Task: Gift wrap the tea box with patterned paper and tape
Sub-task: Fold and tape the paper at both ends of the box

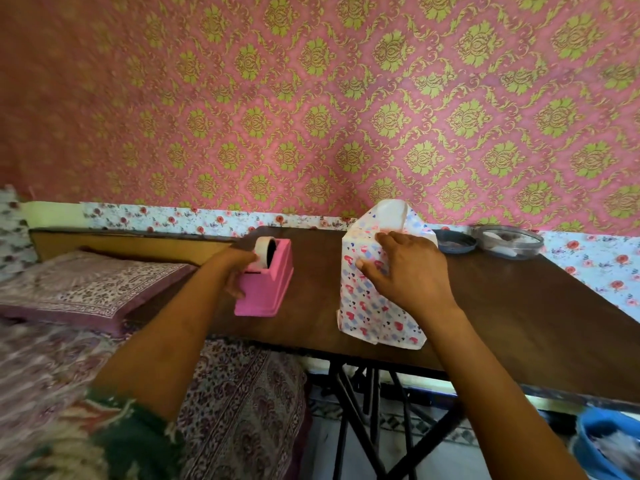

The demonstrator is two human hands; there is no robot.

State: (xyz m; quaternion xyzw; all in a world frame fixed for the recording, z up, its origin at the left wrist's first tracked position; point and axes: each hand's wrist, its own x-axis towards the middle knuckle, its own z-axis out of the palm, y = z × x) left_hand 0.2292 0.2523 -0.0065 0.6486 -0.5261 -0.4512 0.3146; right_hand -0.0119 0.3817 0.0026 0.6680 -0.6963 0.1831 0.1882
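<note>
Tea box [360, 289], wrapped in heart-print paper [384, 320], stands upright mid-table [519, 306], top flap sticking up. R hand [408, 271] lies flat on its front, fingers straight, pressing the paper. Pink tape dispenser [268, 289] w/ tape roll [264, 251] sits at box's 9 o'clock. L hand [239, 271] grips its left side, fingers curled. Two round dishes [453, 242] [509, 241] at box's 2 o'clock.

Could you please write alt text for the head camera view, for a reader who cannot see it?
The right hand presses flat on an upright, paper-wrapped tea box on a dark table, while the left hand grips a pink tape dispenser beside it.
</note>
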